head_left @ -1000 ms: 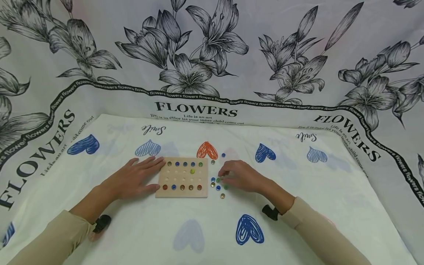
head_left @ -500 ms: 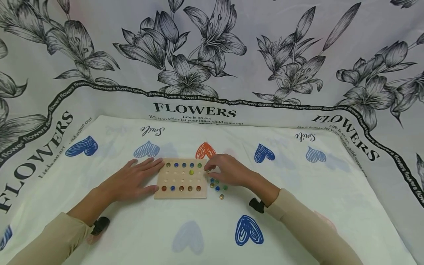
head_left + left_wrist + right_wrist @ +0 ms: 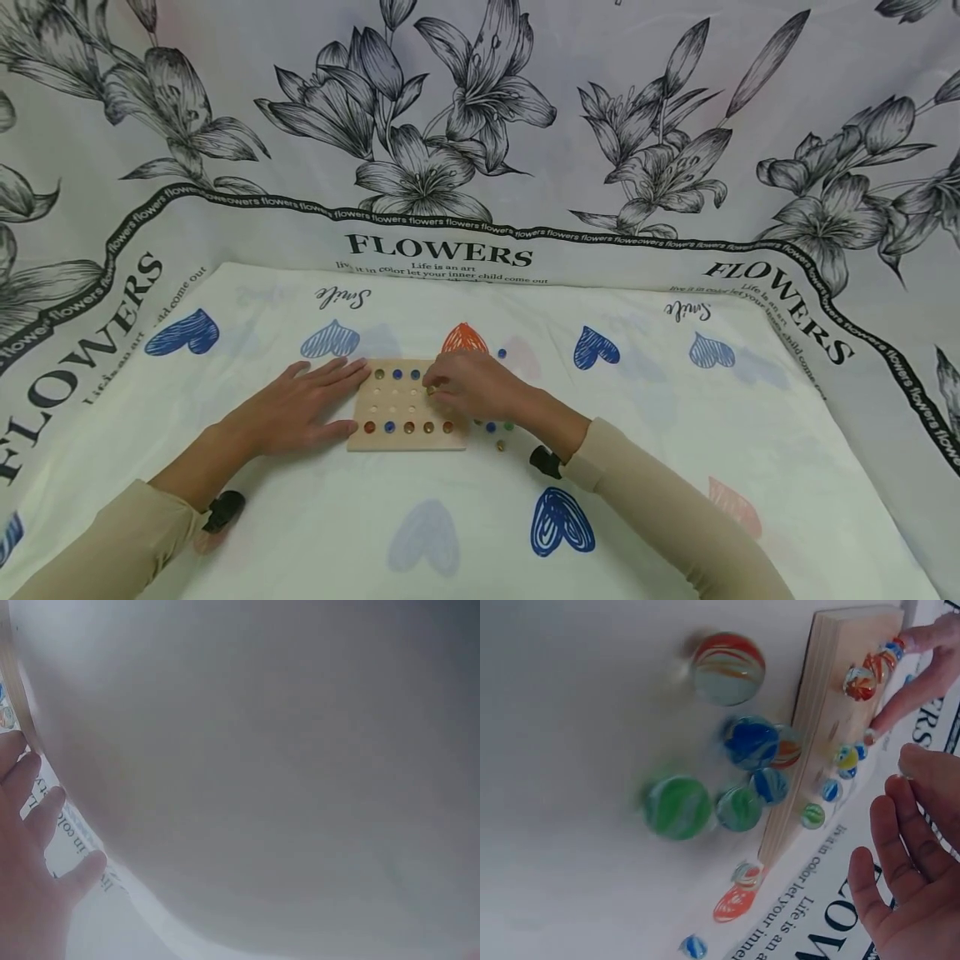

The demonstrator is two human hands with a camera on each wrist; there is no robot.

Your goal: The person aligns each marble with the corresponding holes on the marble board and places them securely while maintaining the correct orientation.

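Marble (image 3: 431,389) pinched, left hand (image 3: 296,408) flat

The peg board (image 3: 405,412) under my fingers was pale, matt, unfinished-looking wood with a smooth face, the marbles (image 3: 678,807) were glossy swirled glass, and the tablecloth (image 3: 480,517) and flower-printed backdrop (image 3: 480,125) were soft, matt cloth with slight creases.

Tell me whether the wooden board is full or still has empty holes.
Partly filled. The wooden board has marbles along its far and near rows, while holes between them are bare. The right hand hides some holes.
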